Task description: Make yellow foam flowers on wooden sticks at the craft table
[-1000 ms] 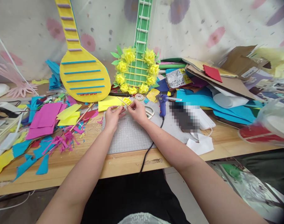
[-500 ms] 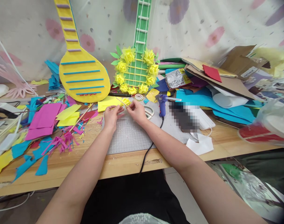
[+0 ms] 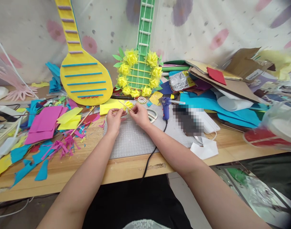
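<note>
My right hand [image 3: 140,115] pinches a thin wooden stick [image 3: 123,103], which points up and left over the back of the grey cutting mat [image 3: 133,143]. Close beside it, my left hand [image 3: 114,121] has its fingers bent together; whatever lies between the fingertips is too small to make out. Just behind the hands lie folded yellow crepe paper [image 3: 107,108] and a small crumpled yellow paper piece [image 3: 129,104]. White-handled scissors [image 3: 153,115], partly hidden by my right hand, rest on the mat. A blue glue gun [image 3: 166,109] is to their right.
A yellow paper-covered lute shape [image 3: 87,78] and a green one [image 3: 140,74] with yellow paper flowers lean at the back. Coloured paper scraps [image 3: 44,124] cover the left side. Blue sheets [image 3: 236,111], cardboard [image 3: 231,83] and a plastic tub [image 3: 272,133] stand right. The glue gun's cord [image 3: 149,162] crosses the front edge.
Almost nothing differs. Both hands keep their place with the stick in the right one; the left fingers have drawn slightly closer together.
</note>
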Demonstrator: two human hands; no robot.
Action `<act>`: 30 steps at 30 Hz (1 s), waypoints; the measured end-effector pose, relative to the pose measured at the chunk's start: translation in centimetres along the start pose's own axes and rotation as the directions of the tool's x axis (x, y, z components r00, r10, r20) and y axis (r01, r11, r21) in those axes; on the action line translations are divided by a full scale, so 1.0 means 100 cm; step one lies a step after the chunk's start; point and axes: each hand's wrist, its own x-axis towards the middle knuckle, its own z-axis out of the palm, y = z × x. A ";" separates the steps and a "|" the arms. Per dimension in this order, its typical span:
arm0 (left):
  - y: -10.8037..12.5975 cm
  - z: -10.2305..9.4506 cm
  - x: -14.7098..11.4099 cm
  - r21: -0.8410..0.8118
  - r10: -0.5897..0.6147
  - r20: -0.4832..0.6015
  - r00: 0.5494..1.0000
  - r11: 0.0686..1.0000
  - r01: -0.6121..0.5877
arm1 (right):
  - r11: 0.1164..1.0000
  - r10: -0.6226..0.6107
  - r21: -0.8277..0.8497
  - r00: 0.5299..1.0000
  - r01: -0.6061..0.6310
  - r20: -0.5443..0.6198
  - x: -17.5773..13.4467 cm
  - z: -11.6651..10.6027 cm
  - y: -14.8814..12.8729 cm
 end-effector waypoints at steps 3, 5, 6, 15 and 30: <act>-0.004 -0.001 0.001 0.052 0.078 0.018 0.997 0.996 -0.079 | 1.000 -0.020 -0.012 1.000 0.020 0.010 0.000 0.000 0.000; -0.006 -0.003 0.002 0.116 0.155 0.017 0.988 0.981 -0.156 | 0.999 -0.041 -0.020 0.999 0.042 0.011 -0.001 -0.001 0.000; -0.007 -0.004 0.002 0.148 0.191 0.016 0.981 0.970 -0.191 | 0.998 -0.054 -0.026 0.999 0.054 0.009 -0.001 -0.001 0.000; -0.006 -0.008 0.002 0.250 0.287 -0.024 0.958 0.929 -0.272 | 0.980 -0.135 -0.143 0.990 0.140 0.042 -0.002 -0.002 -0.002; -0.002 0.000 0.003 -0.005 -0.016 -0.084 0.996 1.000 0.016 | 0.949 -0.240 -0.199 0.970 0.245 0.051 -0.002 0.000 0.000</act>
